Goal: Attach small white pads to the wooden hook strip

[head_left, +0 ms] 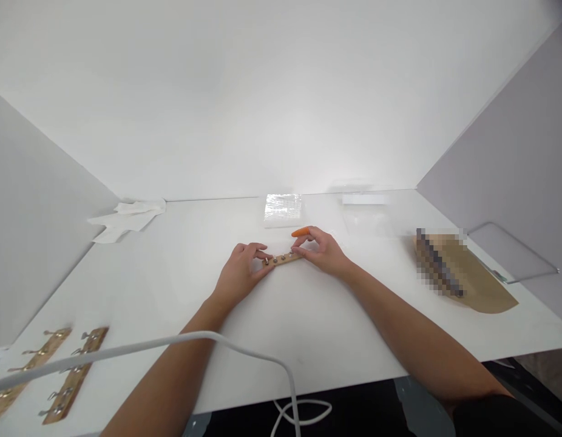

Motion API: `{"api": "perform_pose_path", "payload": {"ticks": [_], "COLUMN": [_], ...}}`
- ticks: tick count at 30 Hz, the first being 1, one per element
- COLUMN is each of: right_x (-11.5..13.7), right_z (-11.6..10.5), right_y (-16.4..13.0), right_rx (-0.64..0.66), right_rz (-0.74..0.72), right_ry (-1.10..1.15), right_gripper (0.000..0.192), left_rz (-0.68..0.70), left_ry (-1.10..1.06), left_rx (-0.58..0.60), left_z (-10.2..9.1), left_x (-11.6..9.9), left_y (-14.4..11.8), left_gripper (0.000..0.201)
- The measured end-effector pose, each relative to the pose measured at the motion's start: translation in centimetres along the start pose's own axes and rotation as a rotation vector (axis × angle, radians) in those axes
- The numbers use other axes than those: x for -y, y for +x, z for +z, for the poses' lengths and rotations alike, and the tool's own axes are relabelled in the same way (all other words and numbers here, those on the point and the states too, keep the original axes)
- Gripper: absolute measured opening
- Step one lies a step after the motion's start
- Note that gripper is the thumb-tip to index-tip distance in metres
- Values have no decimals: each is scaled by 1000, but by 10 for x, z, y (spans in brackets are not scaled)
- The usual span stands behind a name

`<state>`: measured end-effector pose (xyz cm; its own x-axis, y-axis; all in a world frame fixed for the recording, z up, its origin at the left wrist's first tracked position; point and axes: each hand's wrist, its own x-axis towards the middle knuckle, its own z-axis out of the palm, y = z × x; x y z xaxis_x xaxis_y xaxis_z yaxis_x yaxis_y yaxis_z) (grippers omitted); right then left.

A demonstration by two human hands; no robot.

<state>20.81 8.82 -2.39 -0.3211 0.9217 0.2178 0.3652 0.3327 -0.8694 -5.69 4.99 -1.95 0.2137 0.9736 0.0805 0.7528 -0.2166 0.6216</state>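
Note:
A small wooden hook rail (285, 259) with several metal fittings in a row lies in front of me on the white table. Its left end is between the thumb and fingers of my left hand (238, 272). At its right end, my right hand (327, 255) pinches thumb to finger by the last metal fitting. An orange finger cot (301, 232) covers my right index finger, which is raised off the rail. The fingertips partly hide both ends of the rail.
Two larger wooden hook rails (76, 376) (48, 350) lie at the near left, crossed by a white cable (153, 344). White paper (130, 220) lies back left. A clear plastic packet (283, 210) is behind my hands. Brown paper (479, 279) and a wire frame (536, 276) are right.

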Motion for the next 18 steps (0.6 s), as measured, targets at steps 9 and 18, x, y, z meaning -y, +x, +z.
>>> {"api": "perform_pose_path", "payload": {"ticks": [9, 18], "right_x": [-4, 1], "right_z": [0, -8], "right_y": [2, 5], "right_rx": [143, 149], "right_rz": [-47, -81], "right_ry": [18, -20], "right_gripper": [33, 32], "left_rz": [5, 22], "left_ry": [-8, 4], "left_rx": [-10, -6], "left_z": [-1, 0], "left_x": [-2, 0], "left_y": [0, 0], "left_gripper": [35, 36]}}
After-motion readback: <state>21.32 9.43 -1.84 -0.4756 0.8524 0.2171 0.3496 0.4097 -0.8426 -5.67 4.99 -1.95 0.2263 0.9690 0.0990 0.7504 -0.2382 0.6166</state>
